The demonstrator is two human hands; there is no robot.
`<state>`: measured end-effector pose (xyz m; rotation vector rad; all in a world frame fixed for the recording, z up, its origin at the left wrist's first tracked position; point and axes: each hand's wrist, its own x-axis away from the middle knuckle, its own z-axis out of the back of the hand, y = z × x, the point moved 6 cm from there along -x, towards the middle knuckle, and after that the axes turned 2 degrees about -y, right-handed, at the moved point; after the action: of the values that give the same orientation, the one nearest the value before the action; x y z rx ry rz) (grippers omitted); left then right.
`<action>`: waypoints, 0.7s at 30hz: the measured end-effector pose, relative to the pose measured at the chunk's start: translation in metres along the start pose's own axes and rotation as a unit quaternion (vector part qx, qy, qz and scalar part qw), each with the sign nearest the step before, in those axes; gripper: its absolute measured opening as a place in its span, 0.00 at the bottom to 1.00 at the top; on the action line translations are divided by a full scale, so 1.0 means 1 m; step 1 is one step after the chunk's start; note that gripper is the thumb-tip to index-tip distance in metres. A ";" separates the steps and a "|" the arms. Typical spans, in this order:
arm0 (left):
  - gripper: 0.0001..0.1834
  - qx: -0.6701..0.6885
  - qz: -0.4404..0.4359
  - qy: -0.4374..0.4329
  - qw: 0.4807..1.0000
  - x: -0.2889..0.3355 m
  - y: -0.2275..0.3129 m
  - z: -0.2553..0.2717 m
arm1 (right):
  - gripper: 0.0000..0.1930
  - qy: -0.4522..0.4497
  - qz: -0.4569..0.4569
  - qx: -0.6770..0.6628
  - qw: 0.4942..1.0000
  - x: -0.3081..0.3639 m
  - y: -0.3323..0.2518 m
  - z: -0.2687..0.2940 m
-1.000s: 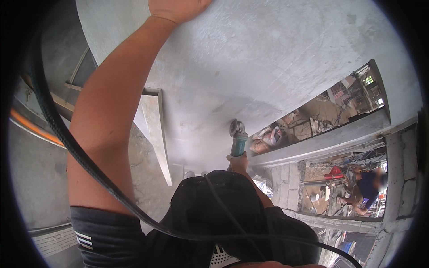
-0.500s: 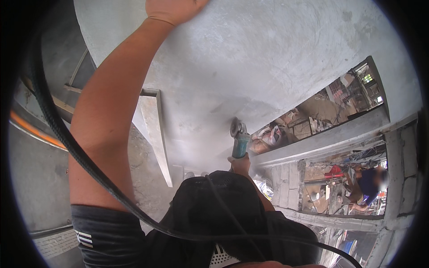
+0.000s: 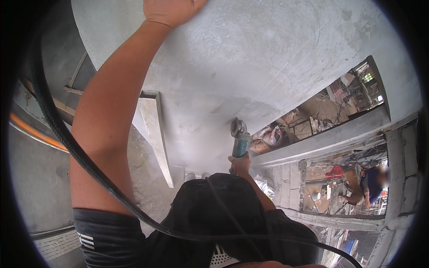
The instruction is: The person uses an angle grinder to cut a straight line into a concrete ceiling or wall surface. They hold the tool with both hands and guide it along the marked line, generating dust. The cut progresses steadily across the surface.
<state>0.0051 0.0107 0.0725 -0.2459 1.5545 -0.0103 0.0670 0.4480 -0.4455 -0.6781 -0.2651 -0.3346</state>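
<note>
My right hand (image 3: 241,165) is closed around the rear of a teal angle grinder (image 3: 241,145). Its metal disc (image 3: 235,127) is against or very near the smooth grey concrete wall (image 3: 250,58), and whitish dust hazes the area around it; exact contact cannot be made out. Stretched far up, my left hand (image 3: 172,10) lies on the wall with the thumb side spread. The top edge of the picture cuts off its other fingers, and it holds no visible thing.
A narrow concrete ledge (image 3: 154,129) juts from the wall beside my left arm. A black cable (image 3: 105,185) loops across my body. Right of the grinder, an opening (image 3: 313,111) shows cluttered ground. Beyond a block wall (image 3: 285,183), a person in dark clothing (image 3: 371,183) is lower down.
The grinder and both my hands have stayed nearly in place. Beyond the opening, the other person's arms and posture have shifted.
</note>
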 end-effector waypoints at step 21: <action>0.39 0.008 -0.009 0.019 1.000 0.002 -0.002 0.003 | 0.41 0.018 0.019 -0.015 1.000 0.009 0.001 0.005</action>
<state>0.0080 0.0094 0.0710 -0.2483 1.5898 -0.0408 0.0751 0.4504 -0.4391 -0.7060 -0.2125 -0.3153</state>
